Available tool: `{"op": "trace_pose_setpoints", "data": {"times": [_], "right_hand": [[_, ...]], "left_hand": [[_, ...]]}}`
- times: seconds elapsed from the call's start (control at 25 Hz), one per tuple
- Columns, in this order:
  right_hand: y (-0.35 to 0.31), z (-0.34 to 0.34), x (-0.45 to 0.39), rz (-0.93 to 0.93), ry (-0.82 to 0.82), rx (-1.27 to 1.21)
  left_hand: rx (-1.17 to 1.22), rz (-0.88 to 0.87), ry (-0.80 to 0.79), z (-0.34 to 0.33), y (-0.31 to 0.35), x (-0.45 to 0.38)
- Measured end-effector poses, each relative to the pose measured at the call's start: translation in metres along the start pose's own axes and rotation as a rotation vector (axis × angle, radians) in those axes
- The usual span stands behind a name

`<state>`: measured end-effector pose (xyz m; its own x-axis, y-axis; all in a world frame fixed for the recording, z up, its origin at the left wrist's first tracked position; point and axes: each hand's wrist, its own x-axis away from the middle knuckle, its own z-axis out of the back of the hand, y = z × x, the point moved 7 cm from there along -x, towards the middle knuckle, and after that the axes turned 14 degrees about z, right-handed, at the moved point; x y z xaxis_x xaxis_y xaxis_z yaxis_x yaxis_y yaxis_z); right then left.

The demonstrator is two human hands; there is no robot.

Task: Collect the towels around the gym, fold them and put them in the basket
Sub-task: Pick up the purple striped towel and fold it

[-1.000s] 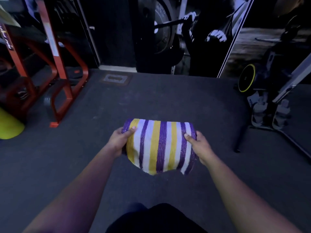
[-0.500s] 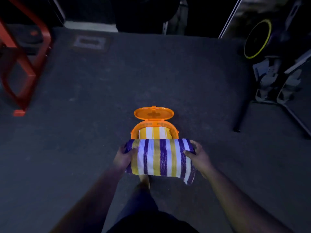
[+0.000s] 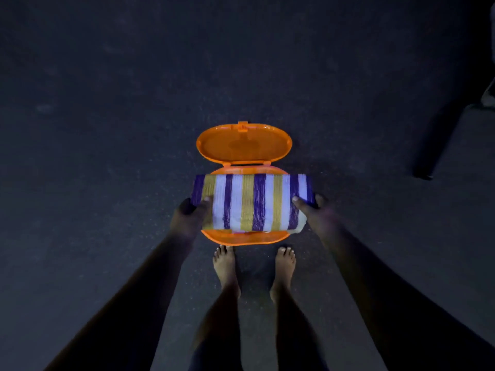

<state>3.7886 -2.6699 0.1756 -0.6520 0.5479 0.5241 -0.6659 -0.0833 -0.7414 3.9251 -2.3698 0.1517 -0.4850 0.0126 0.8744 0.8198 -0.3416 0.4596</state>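
Both my hands, left and right, grip the folded towel over the open basket, release remaining.

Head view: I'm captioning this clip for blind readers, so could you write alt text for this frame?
Two hands, left hand and right hand, hold a folded purple, yellow and white striped towel by its ends over an open orange basket on a dark floor. The basket's lid is flipped back, and the person's bare feet stand just behind it.
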Motion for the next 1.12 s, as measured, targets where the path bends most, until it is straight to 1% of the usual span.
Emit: {"op": "trace_pose_setpoints", "data": {"times": [0.12,0.2,0.28,0.36,0.44,0.52,0.6,0.64,0.72,0.8,0.84,0.88,0.92,0.96,1.0,1.04,1.12], "right_hand": [[0.069,-0.048,-0.084,0.036,-0.022,0.07],[0.137,-0.084,-0.132,0.03,-0.079,0.129],[0.199,-0.114,-0.163,-0.005,-0.143,0.188],[0.24,-0.131,-0.176,-0.071,-0.174,0.231],[0.259,-0.136,-0.18,-0.085,-0.148,0.232],[0.251,-0.134,-0.187,0.008,-0.067,0.234],[0.233,-0.134,-0.2,0.148,-0.001,0.318],[0.228,-0.138,-0.21,0.195,0.004,0.374],[0.234,-0.146,-0.226,0.172,-0.014,0.485],[0.233,-0.147,-0.226,0.145,0.027,0.624],[0.226,-0.15,-0.22,0.209,0.056,0.725],[0.214,-0.159,-0.211,0.327,0.053,0.824],[0.206,-0.173,-0.201,0.466,0.003,0.893],[0.204,-0.19,-0.193,0.584,-0.087,0.942],[0.209,-0.205,-0.19,0.654,-0.18,0.993],[0.219,-0.217,-0.193,0.681,-0.25,1.05],[0.245,-0.226,-0.211,0.679,-0.294,1.132]], "left_hand": [[-0.03,-0.05,0.057,-0.012,-0.034,-0.11],[-0.11,-0.024,0.088,-0.023,-0.078,-0.186],[-0.219,0.047,0.063,-0.036,-0.135,-0.261],[-0.276,0.143,0.104,-0.043,-0.181,-0.305],[-0.265,0.165,0.185,-0.048,-0.188,-0.309],[-0.237,0.071,0.25,-0.057,-0.16,-0.295],[-0.247,-0.049,0.294,-0.062,-0.132,-0.289],[-0.279,-0.09,0.328,-0.064,-0.121,-0.29],[-0.355,-0.111,0.356,-0.07,-0.115,-0.3],[-0.596,-0.112,0.407,-0.077,-0.119,-0.304],[-0.754,-0.172,0.439,-0.083,-0.121,-0.301],[-0.911,-0.295,0.44,-0.094,-0.12,-0.294],[-1.05,-0.442,0.408,-0.109,-0.12,-0.288],[-1.163,-0.558,0.349,-0.124,-0.125,-0.286],[-1.25,-0.65,0.304,-0.135,-0.132,-0.29],[-1.307,-0.703,0.286,-0.141,-0.139,-0.298],[-1.378,-0.715,0.291,-0.144,-0.153,-0.32]]}}
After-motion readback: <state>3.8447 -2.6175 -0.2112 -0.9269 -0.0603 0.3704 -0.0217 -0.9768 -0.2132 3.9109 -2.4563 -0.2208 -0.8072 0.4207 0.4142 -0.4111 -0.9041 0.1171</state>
